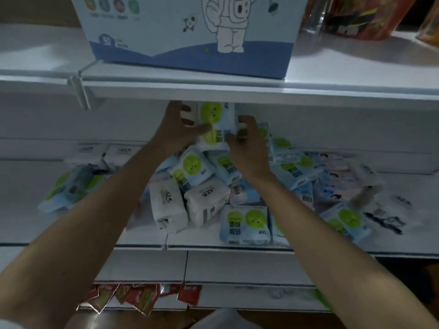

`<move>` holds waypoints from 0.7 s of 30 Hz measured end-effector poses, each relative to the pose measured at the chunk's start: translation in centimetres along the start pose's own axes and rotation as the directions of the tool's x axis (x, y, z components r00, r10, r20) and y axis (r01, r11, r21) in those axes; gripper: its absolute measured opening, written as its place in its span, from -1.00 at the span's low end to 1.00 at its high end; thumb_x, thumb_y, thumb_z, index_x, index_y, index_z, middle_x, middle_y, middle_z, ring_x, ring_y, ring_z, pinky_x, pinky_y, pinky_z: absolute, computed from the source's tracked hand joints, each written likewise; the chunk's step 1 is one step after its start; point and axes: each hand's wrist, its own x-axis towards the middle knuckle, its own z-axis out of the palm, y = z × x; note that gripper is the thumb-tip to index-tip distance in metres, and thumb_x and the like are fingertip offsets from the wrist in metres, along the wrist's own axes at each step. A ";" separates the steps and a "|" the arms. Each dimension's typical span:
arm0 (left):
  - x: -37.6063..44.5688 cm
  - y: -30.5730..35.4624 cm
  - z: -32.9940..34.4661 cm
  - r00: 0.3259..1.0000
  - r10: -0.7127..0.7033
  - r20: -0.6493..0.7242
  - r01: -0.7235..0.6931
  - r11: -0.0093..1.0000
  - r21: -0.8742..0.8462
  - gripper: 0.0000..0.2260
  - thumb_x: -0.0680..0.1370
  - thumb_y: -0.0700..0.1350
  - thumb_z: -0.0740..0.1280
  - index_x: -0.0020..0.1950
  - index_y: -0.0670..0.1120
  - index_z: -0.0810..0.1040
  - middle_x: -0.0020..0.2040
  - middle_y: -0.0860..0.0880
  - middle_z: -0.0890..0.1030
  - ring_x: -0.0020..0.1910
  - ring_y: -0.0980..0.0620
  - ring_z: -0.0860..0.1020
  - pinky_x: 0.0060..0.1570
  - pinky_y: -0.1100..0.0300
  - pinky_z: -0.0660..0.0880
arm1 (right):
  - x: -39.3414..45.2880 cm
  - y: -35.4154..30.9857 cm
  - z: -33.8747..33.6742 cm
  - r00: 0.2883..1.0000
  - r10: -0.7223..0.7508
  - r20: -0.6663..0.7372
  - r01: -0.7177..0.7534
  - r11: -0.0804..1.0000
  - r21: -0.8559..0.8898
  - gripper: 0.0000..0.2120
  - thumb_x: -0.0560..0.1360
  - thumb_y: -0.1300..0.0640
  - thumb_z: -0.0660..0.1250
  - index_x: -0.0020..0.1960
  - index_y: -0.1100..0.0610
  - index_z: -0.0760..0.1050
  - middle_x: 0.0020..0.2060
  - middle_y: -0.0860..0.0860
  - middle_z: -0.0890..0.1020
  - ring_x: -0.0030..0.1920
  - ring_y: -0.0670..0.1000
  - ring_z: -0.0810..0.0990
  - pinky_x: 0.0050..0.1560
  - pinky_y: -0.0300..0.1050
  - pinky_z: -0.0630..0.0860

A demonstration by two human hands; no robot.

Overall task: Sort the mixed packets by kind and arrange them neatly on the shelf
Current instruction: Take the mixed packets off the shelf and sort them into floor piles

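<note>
Both my hands are raised over a heap of mixed packets on the middle shelf [392, 248]. My left hand [177, 128] grips a white packet [188, 113] and its thumb lies on a blue packet with green circles [215, 125]. My right hand [247, 143] holds that same blue-green packet from the right side. Below lie more blue-green packets [244, 224], two white packets [167, 208] side by side, and pale packets with printed faces [332, 176] to the right. More blue-green packets [69, 188] lie at the left.
A large blue and white box with an astronaut drawing [190, 32] stands on the upper shelf, beside orange-red bags [365, 15]. White packets [90, 150] lie at the back left. Red sachets [140, 298] are on the lowest shelf.
</note>
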 end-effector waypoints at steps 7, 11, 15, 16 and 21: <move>-4.2 0.2 -4.9 0.981 -0.118 0.155 0.128 0.991 -0.051 -0.40 0.45 -0.10 0.49 0.43 0.11 0.36 0.18 -0.01 0.57 -0.04 0.13 0.65 -0.23 0.18 0.63 | 2.2 -2.0 0.7 0.924 -0.076 0.375 0.068 0.997 0.035 -0.78 0.60 0.26 0.21 0.10 0.03 0.57 -0.09 -0.11 0.63 -0.07 -0.11 0.63 -0.06 -0.14 0.60; -5.7 -1.4 -7.5 0.994 -0.112 -0.012 0.110 0.989 -0.096 -0.50 0.46 -0.16 0.49 0.34 0.07 0.40 0.09 -0.05 0.61 -0.10 0.12 0.67 -0.21 0.15 0.64 | 2.5 -2.3 3.5 0.949 -0.001 0.314 -0.018 0.998 0.057 -0.83 0.64 0.14 0.19 0.10 0.06 0.54 -0.04 0.00 0.64 -0.02 0.07 0.64 -0.07 -0.01 0.62; -6.8 -3.9 -9.9 0.975 -0.156 -0.157 0.134 0.980 -0.147 -0.53 0.45 -0.19 0.50 0.27 0.07 0.39 0.01 -0.02 0.60 -0.15 0.15 0.65 -0.28 0.18 0.62 | 2.7 -0.5 5.0 0.923 0.118 0.366 0.101 0.845 -0.525 -0.72 0.60 0.03 0.26 0.02 0.27 0.49 -0.07 0.15 0.59 0.00 0.13 0.57 -0.12 -0.11 0.39; -7.0 -4.4 -10.3 0.972 -0.163 -0.167 0.139 0.979 -0.149 -0.52 0.45 -0.20 0.50 0.27 0.06 0.39 0.00 -0.02 0.60 -0.14 0.13 0.65 -0.27 0.19 0.61 | 2.5 -0.1 5.5 0.887 0.180 0.424 0.151 0.756 -0.637 -0.65 0.58 -0.06 0.29 -0.02 0.26 0.48 -0.06 0.19 0.58 0.06 0.17 0.56 -0.05 -0.07 0.39; -7.1 -6.6 -10.9 0.977 -0.162 -0.140 0.141 0.979 -0.148 -0.50 0.45 -0.23 0.49 0.30 0.00 0.37 -0.02 -0.02 0.58 -0.14 0.16 0.62 -0.27 0.31 0.57 | 1.1 -0.2 7.3 0.793 0.362 0.491 0.228 0.570 -0.789 -0.18 0.50 -0.24 0.33 0.52 0.27 0.17 0.49 0.25 0.23 0.50 0.21 0.14 0.45 0.05 0.14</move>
